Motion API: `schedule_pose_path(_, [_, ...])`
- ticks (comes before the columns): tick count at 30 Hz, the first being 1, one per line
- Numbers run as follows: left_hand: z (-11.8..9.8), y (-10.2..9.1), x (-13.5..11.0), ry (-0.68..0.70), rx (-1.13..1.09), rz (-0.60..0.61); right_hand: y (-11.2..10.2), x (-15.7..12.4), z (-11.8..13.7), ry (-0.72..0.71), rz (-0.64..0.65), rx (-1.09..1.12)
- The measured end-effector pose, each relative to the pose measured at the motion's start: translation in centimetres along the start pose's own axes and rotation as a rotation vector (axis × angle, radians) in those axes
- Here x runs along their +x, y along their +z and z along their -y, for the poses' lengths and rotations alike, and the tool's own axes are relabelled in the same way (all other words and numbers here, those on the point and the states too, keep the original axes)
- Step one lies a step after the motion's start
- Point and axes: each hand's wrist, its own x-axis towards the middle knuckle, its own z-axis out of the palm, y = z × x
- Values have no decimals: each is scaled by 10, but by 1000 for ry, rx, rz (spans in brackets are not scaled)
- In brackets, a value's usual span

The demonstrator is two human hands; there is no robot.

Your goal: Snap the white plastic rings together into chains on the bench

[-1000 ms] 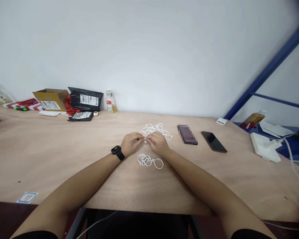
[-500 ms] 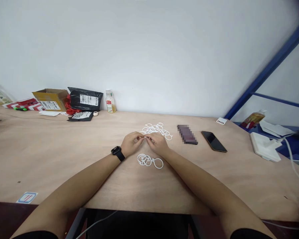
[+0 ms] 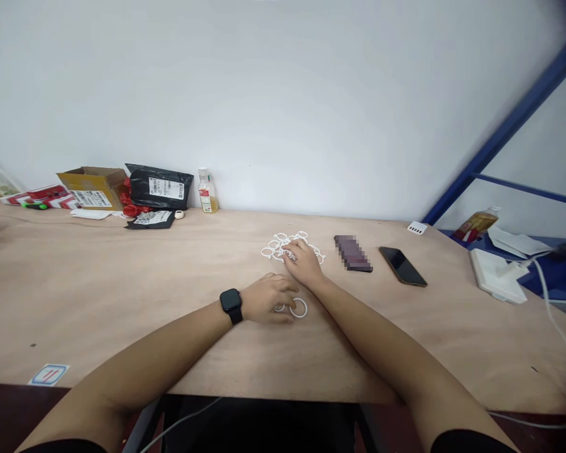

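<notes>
My left hand (image 3: 268,299) is spread low over the near group of white plastic rings, its fingers apart. One white ring (image 3: 299,307) shows past the fingertips; most of the group is hidden under the hand. Farther out, my right hand (image 3: 304,263) reaches into the larger pile of white rings (image 3: 274,245). Its thumb and fingers look bent and slightly apart, with the tips among the rings. No ring is plainly gripped in either hand. The rings have small tabs and lie loosely over one another. A black watch (image 3: 231,303) is on my left wrist.
Right of the pile lie a pixelated dark object (image 3: 353,253) and a phone (image 3: 402,266). A white power adapter (image 3: 497,277) sits farther right. Along the wall stand a bottle (image 3: 207,192), a black parcel bag (image 3: 160,187) and an open cardboard box (image 3: 92,189).
My hands were together, pinching something small in front of the pile. Now they are apart: the left has come back over the near rings and opened, and the right has moved onto the pile.
</notes>
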Motion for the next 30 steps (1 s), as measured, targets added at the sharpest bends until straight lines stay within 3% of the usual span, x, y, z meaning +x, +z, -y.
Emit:
schedule_pose_path(8, [38,-11,-13,-155,59,-56,-3,1,5,-48,-27,82])
schedule_pose_path(13, [49,-17,-17,-276,132,-145,-6,-3,12,-131,107,165])
schedule_pose_path(21, [54,-16,-17,-228,88,-339,-9,-5,23,-145,208,163])
schedule_pose_path(30, [45,-13,-16,-338,-21,-425,-4,-6,22,-90,119,206])
